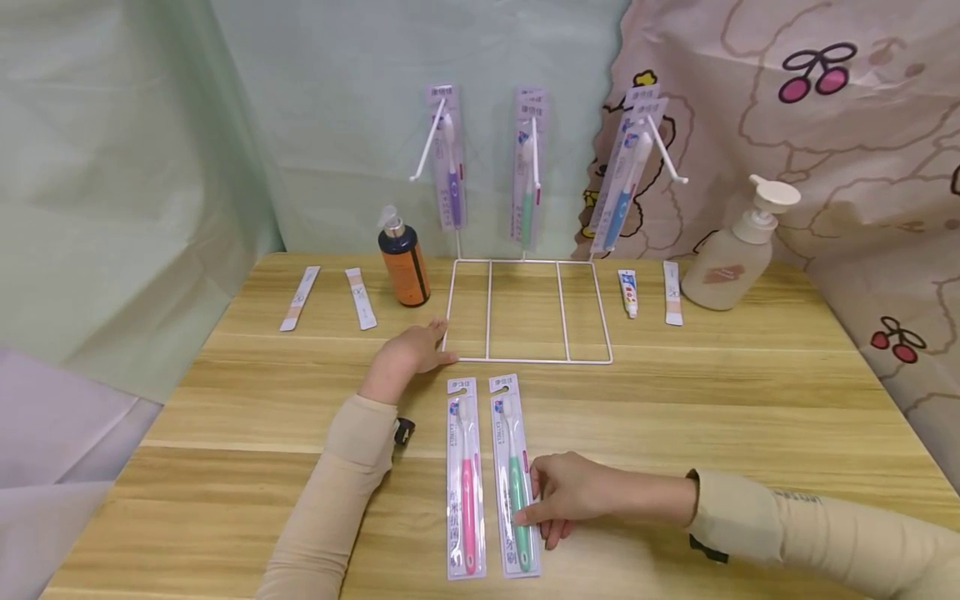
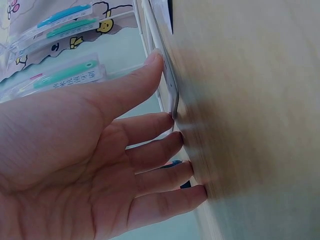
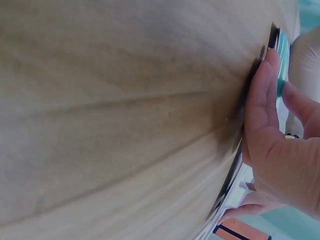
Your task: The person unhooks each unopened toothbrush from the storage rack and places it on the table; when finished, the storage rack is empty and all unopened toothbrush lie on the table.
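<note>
My left hand (image 1: 411,354) rests on the table at the front left corner of the white wire rack (image 1: 525,361), thumb and fingertips touching that corner. In the left wrist view, the left fingers (image 2: 155,150) are only slightly bent, fingertips against the wood. Lower right, my right hand (image 1: 577,492) pinches the right edge of a packaged green toothbrush (image 1: 515,450), thumb on top. The package lies flat on the table. Just left of it lies a packaged pink toothbrush (image 1: 467,483). Packaged toothbrushes hang on the rack's hooks: purple (image 1: 453,179), green (image 1: 527,183) and blue (image 1: 622,196).
An orange and black pump bottle (image 1: 405,267) stands left of the rack. To its left lie two paper sachets (image 1: 361,298). On the right are a small toothpaste tube (image 1: 628,293), another sachet (image 1: 672,293) and a beige pump bottle (image 1: 731,258). Curtains (image 1: 337,125) hang behind.
</note>
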Available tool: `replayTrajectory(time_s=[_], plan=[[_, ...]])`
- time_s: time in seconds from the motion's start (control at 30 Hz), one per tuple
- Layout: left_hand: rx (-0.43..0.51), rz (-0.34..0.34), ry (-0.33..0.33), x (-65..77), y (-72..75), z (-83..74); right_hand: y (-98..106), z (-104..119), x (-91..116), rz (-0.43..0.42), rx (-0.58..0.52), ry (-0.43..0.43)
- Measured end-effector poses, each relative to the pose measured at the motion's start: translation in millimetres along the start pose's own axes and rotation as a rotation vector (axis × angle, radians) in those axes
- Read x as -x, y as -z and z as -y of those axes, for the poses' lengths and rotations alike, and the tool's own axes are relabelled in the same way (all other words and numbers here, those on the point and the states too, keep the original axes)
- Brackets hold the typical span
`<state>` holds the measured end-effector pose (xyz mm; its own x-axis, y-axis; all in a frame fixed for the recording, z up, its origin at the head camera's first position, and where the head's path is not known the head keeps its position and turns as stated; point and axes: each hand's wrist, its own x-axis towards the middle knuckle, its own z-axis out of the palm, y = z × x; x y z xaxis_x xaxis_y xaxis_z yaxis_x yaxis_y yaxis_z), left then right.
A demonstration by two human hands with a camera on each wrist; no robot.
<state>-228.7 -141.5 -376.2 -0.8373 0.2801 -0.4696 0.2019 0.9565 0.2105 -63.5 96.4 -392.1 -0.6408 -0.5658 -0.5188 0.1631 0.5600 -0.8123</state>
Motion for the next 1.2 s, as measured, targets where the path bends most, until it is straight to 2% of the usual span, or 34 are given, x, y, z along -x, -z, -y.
replayTrajectory(time_s=[0.17,0.3,0.53,0.63,0.73,0.83,1.0,1.2], plan=[[0.008,0.003,0.007,1.6,0.7,-0.3,4,2,1,0.016,0.068,-0.004],[0.008,0.005,0.005,1.8,0.2,0.2,12,3,1,0.012,0.142,0.026],[0.007,0.001,0.005,2.4,-0.5,0.7,52,10,-14,0.012,0.349,0.265],[0.003,-0.003,0.003,2.3,0.1,0.0,72,16,-27,-0.023,0.395,0.367],[0.002,0.0,0.003,2.4,0.6,-0.5,92,27,-42,-0.1,0.388,0.427],[0.002,0.005,0.006,4.0,1.4,0.1,112,41,-59,-0.174,0.368,0.438],[0.002,-0.001,0.008,5.4,0.8,1.5,140,66,-88,-0.243,0.339,0.449],[0.022,-0.007,0.016,3.1,0.0,1.2,162,96,-114,-0.312,0.279,0.458]])
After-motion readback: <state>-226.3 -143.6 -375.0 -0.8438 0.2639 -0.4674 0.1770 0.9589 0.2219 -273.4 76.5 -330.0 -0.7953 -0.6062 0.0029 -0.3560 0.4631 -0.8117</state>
